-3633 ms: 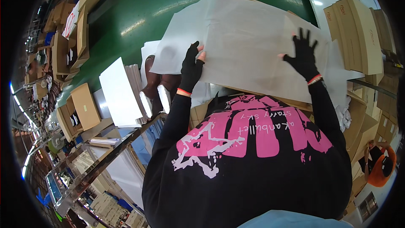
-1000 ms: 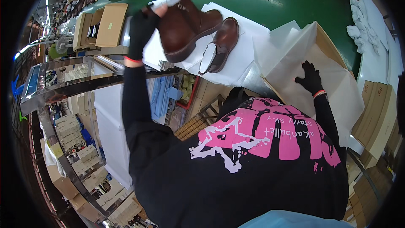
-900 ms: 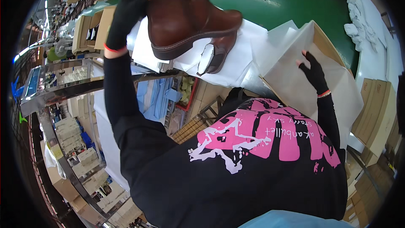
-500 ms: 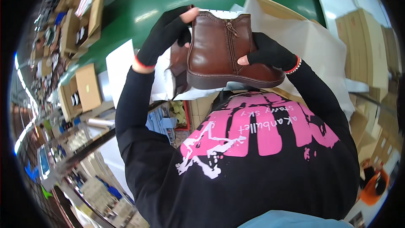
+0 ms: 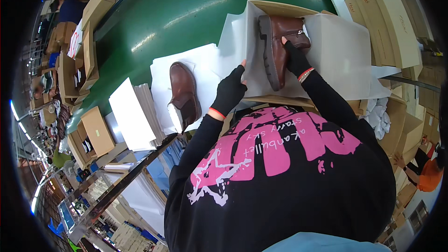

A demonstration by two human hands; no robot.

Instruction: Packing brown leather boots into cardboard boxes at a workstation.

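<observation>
A brown leather ankle boot (image 5: 278, 49) lies on its side inside a cardboard box (image 5: 298, 9) lined with white tissue paper (image 5: 338, 42). My right hand (image 5: 296, 58), in a black fingerless glove, grips the boot's upper near the zip, thumb on the leather. At the box's left side is my left hand (image 5: 232, 89), gloved alike. Its index finger stretches up against the paper lining and its thumb stands apart. To the left, a second brown boot (image 5: 183, 81) rests on white sheets (image 5: 161, 67), with white paper at its opening.
A stack of white paper sheets (image 5: 133, 114) stands left of the second boot. Closed shoe boxes (image 5: 382, 23) are piled at the right. The green tabletop (image 5: 186, 18) stretches behind. Open cartons (image 5: 95, 133) sit at the far left, and a person in orange (image 5: 427, 175) is at the right edge.
The boot that was held upright in both hands has gone right and down into the box, turned on its side. My left hand has left it, and the second boot has come into full view.
</observation>
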